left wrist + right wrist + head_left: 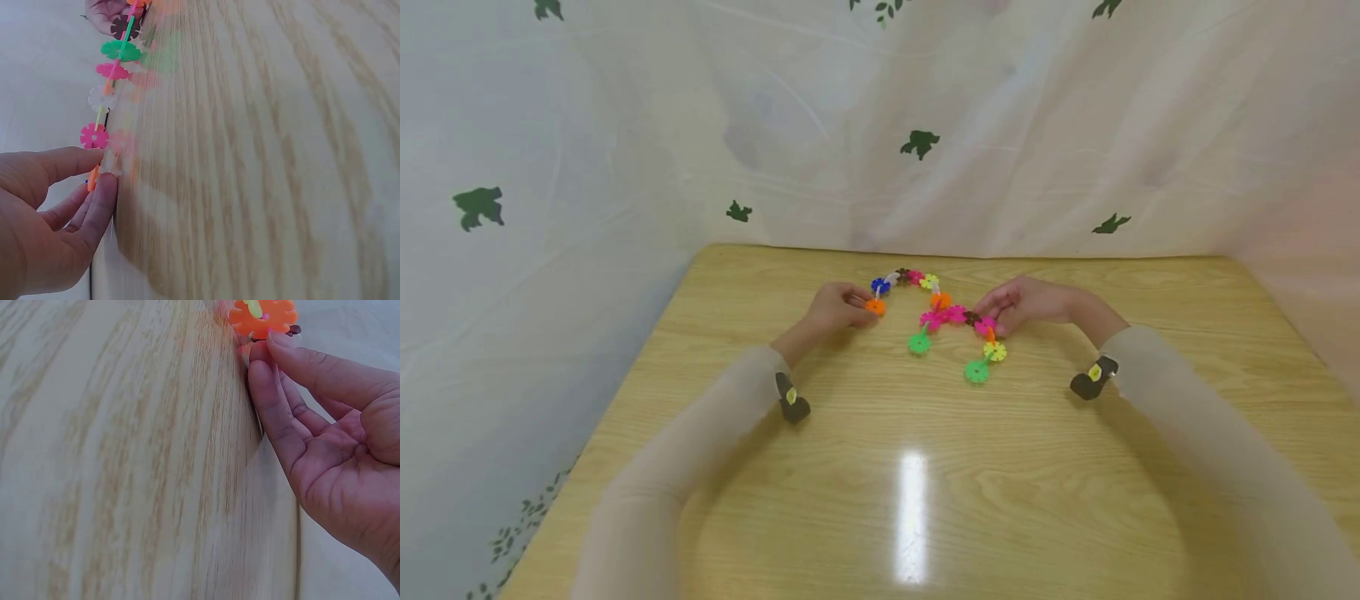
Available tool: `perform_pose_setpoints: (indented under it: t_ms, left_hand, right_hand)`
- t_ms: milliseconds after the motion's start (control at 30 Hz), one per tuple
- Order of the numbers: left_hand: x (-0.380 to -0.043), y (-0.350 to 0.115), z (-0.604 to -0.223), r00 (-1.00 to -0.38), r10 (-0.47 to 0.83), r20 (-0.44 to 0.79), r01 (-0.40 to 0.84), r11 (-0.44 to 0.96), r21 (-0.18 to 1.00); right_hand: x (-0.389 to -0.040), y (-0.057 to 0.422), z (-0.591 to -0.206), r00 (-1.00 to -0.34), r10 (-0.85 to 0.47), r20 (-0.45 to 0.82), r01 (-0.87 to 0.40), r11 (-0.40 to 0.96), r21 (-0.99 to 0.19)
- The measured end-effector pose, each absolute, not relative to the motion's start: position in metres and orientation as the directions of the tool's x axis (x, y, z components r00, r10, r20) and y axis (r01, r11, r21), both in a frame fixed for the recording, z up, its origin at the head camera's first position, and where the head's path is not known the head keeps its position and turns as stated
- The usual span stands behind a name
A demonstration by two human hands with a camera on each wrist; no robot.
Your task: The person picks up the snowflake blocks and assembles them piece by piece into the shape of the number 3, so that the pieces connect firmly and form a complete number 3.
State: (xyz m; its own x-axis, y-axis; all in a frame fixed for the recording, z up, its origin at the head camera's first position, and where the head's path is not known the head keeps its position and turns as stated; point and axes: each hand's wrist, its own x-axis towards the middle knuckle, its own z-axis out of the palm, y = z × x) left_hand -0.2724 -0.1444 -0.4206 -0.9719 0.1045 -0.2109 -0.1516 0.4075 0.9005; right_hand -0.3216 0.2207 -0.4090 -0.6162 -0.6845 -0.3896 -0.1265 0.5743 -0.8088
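Note:
A chain of interlocking plastic snowflake discs lies on the table in the head view, arching at the left and branching at the right. My left hand (835,306) pinches the orange disc (876,307) at the chain's left end; in the left wrist view this orange disc (93,178) shows edge-on between thumb and fingers. At the right part, my right hand (1028,302) pinches the chain with thumb and fingertips by a pink disc (986,326). Close above those fingertips, the right wrist view has an orange disc (262,317). Green discs (919,343) and a yellow disc (995,352) hang off toward the near side.
A wood-grain table (835,483) carries the chain, with a bright light reflection toward its near edge. Behind and to the left hangs a pale curtain (820,142) with green leaf shapes. Dark wrist cameras (792,400) are strapped over both sleeves.

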Motion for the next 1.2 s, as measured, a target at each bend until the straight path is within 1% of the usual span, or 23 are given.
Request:
perform_pose_setpoints:
  t_ms: [233,400,667,833,1000,1200]
  left_hand:
    - [-0.275,-0.142,-0.419,-0.975,0.095,-0.199,-0.141,0.423,0.895]
    - [-0.276,-0.140,-0.418,-0.977,0.108,-0.183,-0.122,0.423,0.898]
    - [-0.283,-0.141,-0.418,-0.971,0.156,-0.182,-0.103,0.415,0.904]
    - [-0.289,-0.142,-0.420,-0.965,0.200,-0.171,-0.076,0.409,0.909]
    - [-0.295,-0.142,-0.421,-0.961,0.230,-0.156,-0.055,0.392,0.918]
    - [-0.299,-0.142,-0.421,-0.957,0.241,-0.164,-0.074,0.343,0.936]
  right_hand:
    - [-0.319,0.221,-0.409,-0.630,-0.674,-0.387,-0.096,0.561,-0.822]
    - [-0.312,0.222,-0.411,-0.660,-0.657,-0.365,-0.096,0.555,-0.826]
    - [-0.294,0.223,-0.416,-0.692,-0.650,-0.316,-0.077,0.501,-0.862]
    - [-0.282,0.220,-0.416,-0.716,-0.624,-0.312,-0.064,0.504,-0.861]
    - [-0.271,0.215,-0.414,-0.734,-0.614,-0.291,-0.084,0.506,-0.858]
    - [-0.262,0.211,-0.414,-0.745,-0.619,-0.249,-0.126,0.497,-0.859]
